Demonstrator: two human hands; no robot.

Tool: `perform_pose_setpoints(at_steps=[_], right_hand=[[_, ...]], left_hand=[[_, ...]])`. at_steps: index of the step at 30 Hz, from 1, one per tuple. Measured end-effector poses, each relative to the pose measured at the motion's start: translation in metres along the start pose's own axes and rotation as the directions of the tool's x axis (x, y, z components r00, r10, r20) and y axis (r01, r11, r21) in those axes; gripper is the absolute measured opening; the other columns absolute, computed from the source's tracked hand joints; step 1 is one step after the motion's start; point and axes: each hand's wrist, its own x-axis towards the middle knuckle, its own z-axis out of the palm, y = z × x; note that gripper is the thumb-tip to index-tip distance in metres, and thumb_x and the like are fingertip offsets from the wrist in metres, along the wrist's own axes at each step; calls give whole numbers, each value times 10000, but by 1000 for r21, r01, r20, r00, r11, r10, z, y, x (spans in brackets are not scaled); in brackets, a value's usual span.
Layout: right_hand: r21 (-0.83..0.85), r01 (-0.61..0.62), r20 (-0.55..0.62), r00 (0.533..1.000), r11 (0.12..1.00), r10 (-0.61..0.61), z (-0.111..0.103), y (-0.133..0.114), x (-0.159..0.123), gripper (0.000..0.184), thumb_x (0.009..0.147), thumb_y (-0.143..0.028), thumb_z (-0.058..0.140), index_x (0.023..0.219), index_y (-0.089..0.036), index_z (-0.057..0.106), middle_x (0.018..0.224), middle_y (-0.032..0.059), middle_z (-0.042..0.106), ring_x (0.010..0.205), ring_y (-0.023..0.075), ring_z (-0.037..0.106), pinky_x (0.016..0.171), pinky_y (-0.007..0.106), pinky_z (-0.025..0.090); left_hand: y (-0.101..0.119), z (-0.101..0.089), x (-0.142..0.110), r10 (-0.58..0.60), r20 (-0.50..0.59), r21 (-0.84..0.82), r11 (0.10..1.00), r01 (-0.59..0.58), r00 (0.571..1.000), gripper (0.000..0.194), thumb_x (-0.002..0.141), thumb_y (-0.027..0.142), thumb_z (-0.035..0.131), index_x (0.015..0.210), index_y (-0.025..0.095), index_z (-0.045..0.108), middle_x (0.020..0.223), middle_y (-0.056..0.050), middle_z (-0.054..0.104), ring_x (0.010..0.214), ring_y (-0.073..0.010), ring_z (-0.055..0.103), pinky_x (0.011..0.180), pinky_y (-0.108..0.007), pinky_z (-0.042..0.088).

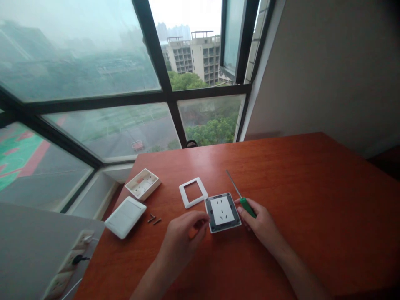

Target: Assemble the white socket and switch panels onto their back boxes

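Observation:
A wall socket (222,211) with a white face and dark surround lies on the table between my hands. My right hand (258,218) is closed round the green handle of a screwdriver (248,207), whose shaft points up and left over the table. Its fingers are also close to the socket's right edge. At the left edge of the socket, my left hand (189,229) has its thumb and fingertips pinched together; whatever they hold, if anything, is hidden. Just behind the socket lies a white cover frame (202,193), apart from my hands.
Several screws (151,218) lie left of my left hand. Beyond them are a white switch panel (125,216) and an open white mounting box (137,183) near the left edge of the wooden table (296,187). Wall outlets (70,260) with plugged cords are at lower left; windows rise behind.

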Motion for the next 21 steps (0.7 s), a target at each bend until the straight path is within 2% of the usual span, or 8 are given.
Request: perform_pose_setpoints(at_steps=[5, 10, 15, 21], right_hand=[[15, -3, -9, 1000, 1000, 3, 0, -1, 0, 371, 851, -483, 542, 1014, -173, 663, 660, 18, 628, 555, 164, 551, 508, 258, 415], [11, 10, -5, 1000, 1000, -10, 0, -4, 1, 364, 856, -467, 539, 1023, -170, 667, 704, 22, 658, 582, 165, 571, 522, 255, 417], [-21, 38, -17, 999, 999, -39, 0, -8, 1, 325, 861, -430, 540, 994, -164, 671, 803, 43, 686, 704, 191, 616, 604, 268, 450], [-5, 69, -4, 998, 998, -69, -1, -9, 2, 299, 873, -407, 531, 994, -172, 671, 890, 58, 711, 841, 225, 650, 741, 306, 484]], left_hand=[[12, 16, 36, 90, 46, -30, 996, -88, 995, 111, 880, 177, 576, 893, 206, 682, 836, -22, 700, 740, -138, 645, 679, -218, 499], [15, 26, 61, 88, 116, 39, 995, -93, 989, 87, 841, 167, 643, 880, 210, 709, 826, -24, 681, 702, -133, 620, 650, -212, 476], [11, 30, 70, 69, 145, 92, 992, -83, 987, 96, 841, 168, 646, 872, 221, 721, 794, -9, 680, 659, -121, 606, 631, -207, 456], [9, 35, 70, 67, 150, 127, 988, -86, 986, 78, 833, 190, 662, 871, 227, 720, 793, -6, 676, 669, -127, 606, 643, -217, 446]])
